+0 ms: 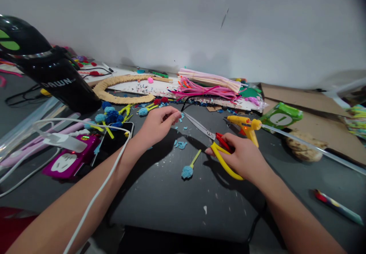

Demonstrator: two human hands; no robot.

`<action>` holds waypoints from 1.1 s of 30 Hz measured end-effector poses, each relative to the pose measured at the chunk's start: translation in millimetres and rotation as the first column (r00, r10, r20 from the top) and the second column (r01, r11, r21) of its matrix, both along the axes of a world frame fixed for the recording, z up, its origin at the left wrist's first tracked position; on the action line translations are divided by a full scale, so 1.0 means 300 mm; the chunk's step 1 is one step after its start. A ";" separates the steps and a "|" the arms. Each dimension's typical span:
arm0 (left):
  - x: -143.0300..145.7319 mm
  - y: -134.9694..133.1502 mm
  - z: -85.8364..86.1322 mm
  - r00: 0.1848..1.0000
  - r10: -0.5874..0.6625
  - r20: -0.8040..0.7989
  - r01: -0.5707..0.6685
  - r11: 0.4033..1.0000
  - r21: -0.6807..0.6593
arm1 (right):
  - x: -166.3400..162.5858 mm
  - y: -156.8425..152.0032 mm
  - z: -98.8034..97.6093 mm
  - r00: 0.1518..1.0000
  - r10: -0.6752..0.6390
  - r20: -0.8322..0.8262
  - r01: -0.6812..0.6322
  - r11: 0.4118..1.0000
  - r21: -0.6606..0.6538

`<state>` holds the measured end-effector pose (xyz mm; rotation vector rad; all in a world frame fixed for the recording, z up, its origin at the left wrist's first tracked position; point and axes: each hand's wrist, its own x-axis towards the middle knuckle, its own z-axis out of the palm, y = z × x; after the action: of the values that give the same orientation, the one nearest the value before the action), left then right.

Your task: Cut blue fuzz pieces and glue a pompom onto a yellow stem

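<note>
My right hand (240, 153) grips a pair of scissors (201, 128) by its yellow and red handles. The narrow blades look closed and point up and left, their tips close to my left fingers. My left hand (160, 123) is closed in a pinch, with a small light-blue bit showing at the fingertips. Light-blue scraps (180, 144) lie scattered on the dark table under the blades. Below them rests a blue pompom-like flower (187, 172) on a short yellow-green stem.
A yellow glue gun (244, 123) holding a long clear stick lies right. At left are a black bottle (67, 82), a magenta power adapter (67, 160) and blue flowers (111, 116). A white cable crosses my left forearm. Behind are pink pipe cleaners (206, 88) and a tan ring (114, 84).
</note>
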<state>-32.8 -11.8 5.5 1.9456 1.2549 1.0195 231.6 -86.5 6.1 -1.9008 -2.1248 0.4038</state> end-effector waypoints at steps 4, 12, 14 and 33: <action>0.001 -0.003 0.007 1.000 0.004 -0.009 -0.004 1.000 0.004 | 0.002 0.001 -0.002 1.000 0.013 0.000 -0.013 1.000 0.018; 0.002 -0.003 0.002 1.000 -0.012 -0.026 0.012 1.000 0.007 | 0.000 0.002 0.000 1.000 0.015 0.014 -0.015 1.000 -0.014; 0.001 -0.003 0.002 0.999 -0.016 -0.031 0.017 1.000 0.009 | 0.000 0.004 0.000 1.000 0.017 0.010 -0.017 1.000 -0.018; 0.002 -0.008 0.005 1.000 -0.017 0.008 0.017 1.000 0.015 | -0.013 -0.009 0.015 1.000 -0.006 0.028 0.007 1.000 -0.018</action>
<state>-32.3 -14.3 7.0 1.9586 1.2274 1.0296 227.6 -89.2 10.6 -1.9340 -2.1387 0.3994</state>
